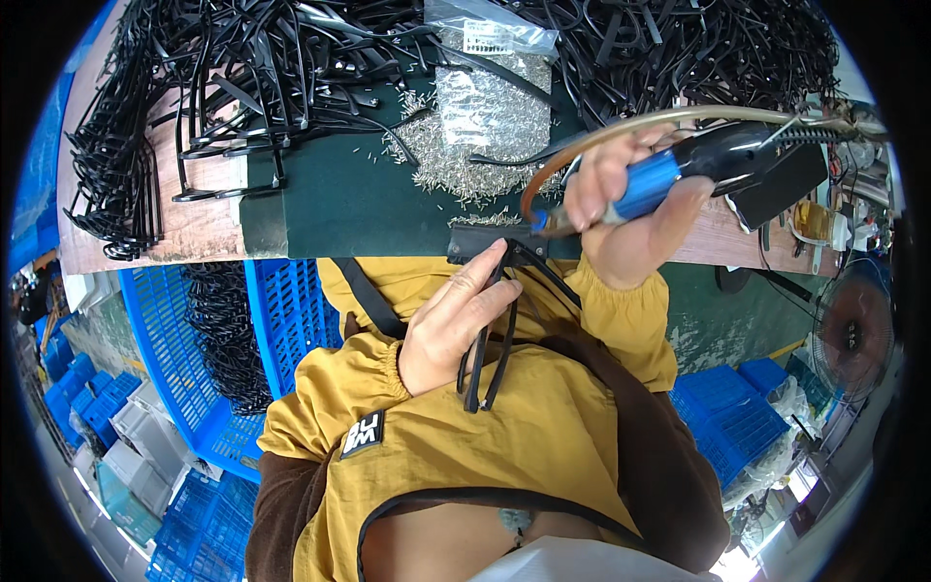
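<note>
Fingers of the left hand are bending part-closed around a black frame, pinning its upper end at a dark block on the table's near edge. Its thumb is hiding, so the full grip isn't showing. The frame is hanging below that edge, 2 of its slim strips dangling before the yellow apron.

Over on the right, the right hand is wrapping firmly around a blue-and-black power screwdriver, holding it at a slant, its tip pointing left just beside the block. A brown hose is arching over that hand.

Farther back, small metal screws are spilling across the green mat around 1 clear bag. Black frames are heaping up far left and far right. Near left, a blue basket is holding more black pieces; at right, a fan is standing.
</note>
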Available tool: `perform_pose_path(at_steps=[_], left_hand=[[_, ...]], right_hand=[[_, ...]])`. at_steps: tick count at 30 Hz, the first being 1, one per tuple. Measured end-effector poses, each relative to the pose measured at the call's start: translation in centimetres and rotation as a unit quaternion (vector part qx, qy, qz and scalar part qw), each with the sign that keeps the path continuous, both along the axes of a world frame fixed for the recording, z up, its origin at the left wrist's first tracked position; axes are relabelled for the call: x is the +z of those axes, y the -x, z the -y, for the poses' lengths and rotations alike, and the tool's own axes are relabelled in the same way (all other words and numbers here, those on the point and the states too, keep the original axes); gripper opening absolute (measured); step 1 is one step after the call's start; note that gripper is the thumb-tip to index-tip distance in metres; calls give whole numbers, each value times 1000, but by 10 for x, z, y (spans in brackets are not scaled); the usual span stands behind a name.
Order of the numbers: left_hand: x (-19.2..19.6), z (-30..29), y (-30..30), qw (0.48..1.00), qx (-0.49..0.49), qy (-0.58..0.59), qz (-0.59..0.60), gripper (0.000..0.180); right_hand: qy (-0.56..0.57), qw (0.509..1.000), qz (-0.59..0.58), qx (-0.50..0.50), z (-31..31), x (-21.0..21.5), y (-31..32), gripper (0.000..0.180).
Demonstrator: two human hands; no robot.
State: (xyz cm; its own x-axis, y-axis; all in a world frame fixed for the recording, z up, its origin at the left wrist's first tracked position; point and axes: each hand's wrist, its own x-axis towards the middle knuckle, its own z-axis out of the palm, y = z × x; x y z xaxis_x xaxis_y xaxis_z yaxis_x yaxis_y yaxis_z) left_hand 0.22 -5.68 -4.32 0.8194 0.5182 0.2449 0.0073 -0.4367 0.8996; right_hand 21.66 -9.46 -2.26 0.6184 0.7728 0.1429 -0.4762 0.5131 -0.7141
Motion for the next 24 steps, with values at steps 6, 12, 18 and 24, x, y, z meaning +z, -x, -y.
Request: perform_pose_path(at_steps=[6, 12, 18, 24], left_hand=[[-1, 0, 2, 1000, -10, 7, -11, 34], [-6, 3, -3, 1000, 17, 1, 20, 32], [-4, 1, -5, 999, 27, -1, 36, 32], [-4, -1, 1, 1000, -4, 2, 17, 34]], right_hand=[[24, 999, -36, 23, 5, 1, 11, 64], [23, 999, -8, 39, -7, 7, 10, 32], [9, 998, -29, 62, -11, 5, 5, 30], [-31, 998, -32, -51, -12, -6, -4, 22]])
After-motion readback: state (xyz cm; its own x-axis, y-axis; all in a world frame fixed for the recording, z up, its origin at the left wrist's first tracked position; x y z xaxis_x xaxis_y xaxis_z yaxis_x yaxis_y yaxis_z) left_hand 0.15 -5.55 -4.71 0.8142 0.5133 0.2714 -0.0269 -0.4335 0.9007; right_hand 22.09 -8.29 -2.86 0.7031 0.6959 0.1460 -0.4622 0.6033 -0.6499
